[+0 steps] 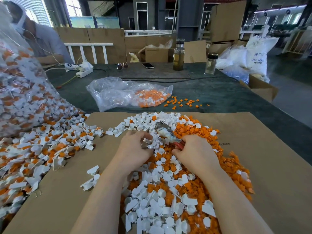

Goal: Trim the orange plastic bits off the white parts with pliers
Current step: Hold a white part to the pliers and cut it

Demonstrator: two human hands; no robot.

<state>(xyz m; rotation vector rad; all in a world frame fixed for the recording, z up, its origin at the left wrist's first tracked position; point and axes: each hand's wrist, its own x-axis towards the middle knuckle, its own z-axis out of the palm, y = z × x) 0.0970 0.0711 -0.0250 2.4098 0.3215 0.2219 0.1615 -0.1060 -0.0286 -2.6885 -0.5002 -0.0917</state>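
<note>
Bare cardboard (pixel 270 166) is seen right of the pile (pixel 168 191); the left is blocked by loose parts (pixel 42 149) and a full bag (pixel 22 92).

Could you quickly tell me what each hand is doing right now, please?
Left hand: pinches a white part.
Right hand: grips the pliers.

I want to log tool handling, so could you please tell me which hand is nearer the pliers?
Right. The right hand grips the pliers by their red handles; the left hand is beside them, on white parts.
</note>
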